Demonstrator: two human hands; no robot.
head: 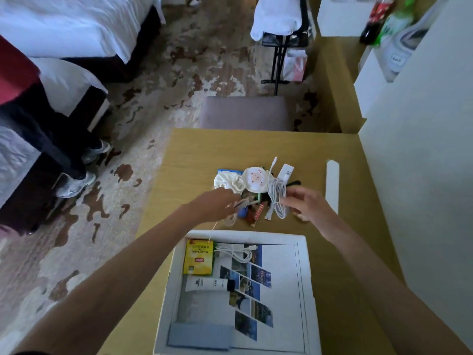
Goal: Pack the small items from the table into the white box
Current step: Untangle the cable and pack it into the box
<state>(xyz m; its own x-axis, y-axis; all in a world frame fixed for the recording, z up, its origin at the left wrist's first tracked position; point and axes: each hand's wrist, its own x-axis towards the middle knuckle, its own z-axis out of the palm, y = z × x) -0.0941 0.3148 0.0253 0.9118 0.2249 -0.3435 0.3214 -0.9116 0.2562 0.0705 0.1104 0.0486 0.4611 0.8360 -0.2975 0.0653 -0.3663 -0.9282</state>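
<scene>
Beyond white cardboard box [306, 278], on wooden tabletop [194, 155]: pinching coiled white cable [276, 197] from heap of small items [252, 180] with right grip [307, 206]; cannot tell hold of blurred left grip [217, 203]. Could snag, dragging tangled neighbours along.

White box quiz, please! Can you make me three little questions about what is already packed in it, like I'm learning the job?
1. True or false: the yellow tea packet lies inside the white box.
2. What lies just right of the tea packet in the picture? A) a spoon B) a white cable C) a ball
3. Fill the gap: the white tube in the box has a ___ cap.

Key: 1 true; 2 B; 3 black.
</scene>
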